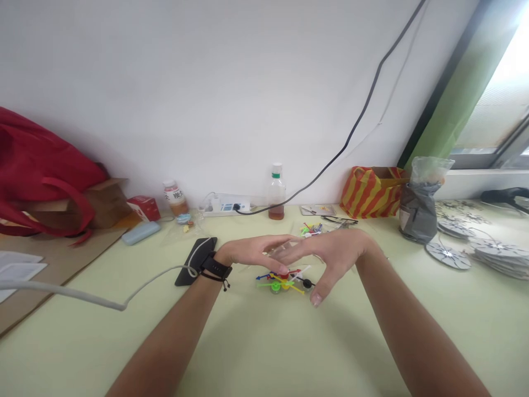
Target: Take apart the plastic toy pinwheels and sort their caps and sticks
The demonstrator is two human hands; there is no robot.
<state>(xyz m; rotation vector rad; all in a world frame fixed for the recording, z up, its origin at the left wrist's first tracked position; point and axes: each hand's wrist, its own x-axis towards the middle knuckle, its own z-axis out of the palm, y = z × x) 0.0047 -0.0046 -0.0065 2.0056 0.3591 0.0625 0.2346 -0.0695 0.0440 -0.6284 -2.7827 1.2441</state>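
Several plastic spinner arrows in green, yellow, blue, red, white and black, with round hubs, lie in a cluster (285, 282) on the table in front of me. Over the left and far side of them reaches my left hand (256, 251), a black band on its wrist. Its thumb tip is close to the red hub, and whether it touches is unclear. My right hand (336, 256) arches over the right side, thumb spread away from its fingers. The fingertips of both hands overlap behind the cluster and are partly hidden. I see nothing held in either hand. Beyond, more coloured arrows (311, 229) lie in a pile.
A black phone (190, 263) with a cable lies left of my left wrist. Along the wall stand a bottle (276, 193), a power strip (228, 205) and a striped bag (370, 193). Stacked discs (502, 253) and a grey bag (418, 215) are at right, a red bag (45, 154) at left.
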